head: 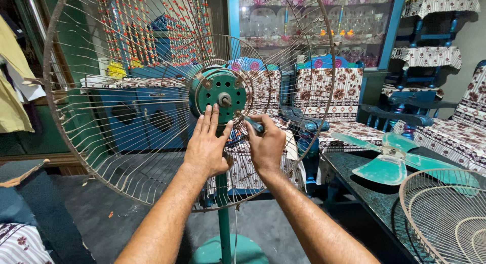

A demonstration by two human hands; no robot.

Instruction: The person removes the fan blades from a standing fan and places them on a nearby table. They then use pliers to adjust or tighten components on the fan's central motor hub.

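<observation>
A green pedestal fan stands before me with its blade off. Its round green motor housing (218,95) shows a bare shaft, and the rusty rear wire guard (101,142) is mounted around it. My left hand (205,145) lies flat, fingers up, against the lower part of the motor housing. My right hand (266,145) grips a blue-handled screwdriver (252,123) whose tip meets the housing's lower right edge at a guard fastening. The green pole (224,218) and round base (230,251) run down between my forearms.
On the dark table (364,188) at right lie the detached teal fan blade (390,160) and the front wire guard (445,213). Patterned chairs (329,97), a blue cabinet (136,117), a glass display case (314,21) and a bead curtain (147,26) stand behind.
</observation>
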